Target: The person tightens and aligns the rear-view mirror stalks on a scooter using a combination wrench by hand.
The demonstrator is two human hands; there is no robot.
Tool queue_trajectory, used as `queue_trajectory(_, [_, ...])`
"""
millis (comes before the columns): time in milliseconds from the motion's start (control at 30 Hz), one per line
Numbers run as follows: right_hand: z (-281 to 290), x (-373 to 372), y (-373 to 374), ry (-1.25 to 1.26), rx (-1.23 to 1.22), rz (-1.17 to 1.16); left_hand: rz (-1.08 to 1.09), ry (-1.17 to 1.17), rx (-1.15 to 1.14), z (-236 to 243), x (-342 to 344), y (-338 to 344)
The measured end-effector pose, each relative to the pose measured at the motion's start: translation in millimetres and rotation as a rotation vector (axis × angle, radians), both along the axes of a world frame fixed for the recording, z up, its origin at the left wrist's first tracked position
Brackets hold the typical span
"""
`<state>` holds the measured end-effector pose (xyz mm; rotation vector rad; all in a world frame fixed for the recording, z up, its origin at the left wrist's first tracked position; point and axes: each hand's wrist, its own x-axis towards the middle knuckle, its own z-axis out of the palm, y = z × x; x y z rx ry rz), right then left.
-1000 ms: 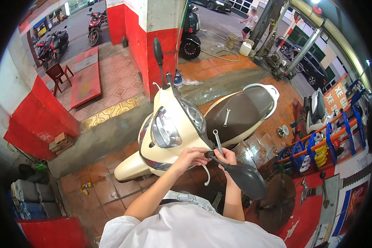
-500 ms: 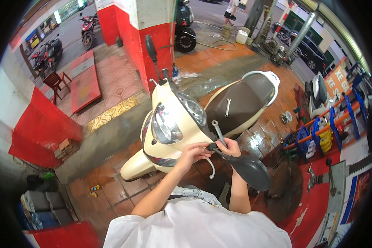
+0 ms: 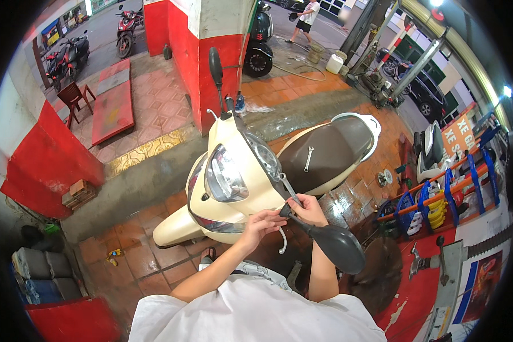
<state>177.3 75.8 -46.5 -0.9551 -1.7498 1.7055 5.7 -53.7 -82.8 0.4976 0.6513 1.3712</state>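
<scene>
A cream scooter stands before me. My right hand is closed around a metal combination wrench beside the base of the black right-side mirror. My left hand is at that same mirror base, fingers curled against it; what exactly its fingertips grip is too small to tell. A silver brake lever hangs just below my hands. A second wrench lies on the brown seat. The far mirror stands upright on the handlebar.
A red-and-white pillar and red ramp are beyond the scooter, with a chair, parked scooters and a walking person. On the right are a blue-and-orange rack and white scooter; gray bundles sit lower left.
The wrench in my right hand has shifted left and tilts further, its ring end nearer the scooter's front panel. My right hand moved slightly with it. The background person has walked along the street.
</scene>
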Motion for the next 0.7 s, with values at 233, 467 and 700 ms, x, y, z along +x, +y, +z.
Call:
queue_trajectory(233, [-18.5, 15.2, -51.2, 0.182, -0.313, -0.378, -0.166, 0.291, -0.075, 37.2, -27.5, 27.5])
queue_trajectory(467, [-6.3, 3.8, -8.1, 0.013, -0.061, -0.085, -0.056, 0.126, -0.051, 15.7, -10.9, 6.6])
queue_trajectory(700, [-7.4, 9.8, -25.2, -0.012, -0.097, -0.192, -0.154, 0.248, -0.034, 29.1, -32.0, 21.9])
